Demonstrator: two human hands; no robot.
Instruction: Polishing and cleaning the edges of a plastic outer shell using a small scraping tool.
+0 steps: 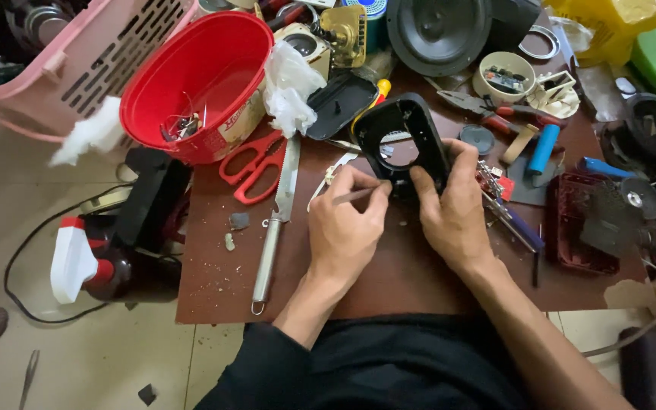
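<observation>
My right hand (pixel 453 209) grips the lower edge of a black plastic frame (pixel 404 121) with a round hole, holding it tilted up on the brown board (pixel 222 296). My left hand (pixel 347 228) pinches a thin metal tool (pixel 358 194) whose tip touches the frame's lower left edge. Both hands sit close together at the middle of the board.
A knife (pixel 276 220) and red scissors (pixel 256 163) lie to the left, beside a red tub (pixel 203 83) and a pink basket (pixel 89 61). A speaker cone (pixel 438 30), pliers (pixel 487 106), a blue cylinder (pixel 544 148) and several small parts crowd the back and right. A spray bottle (pixel 81 262) lies on the floor.
</observation>
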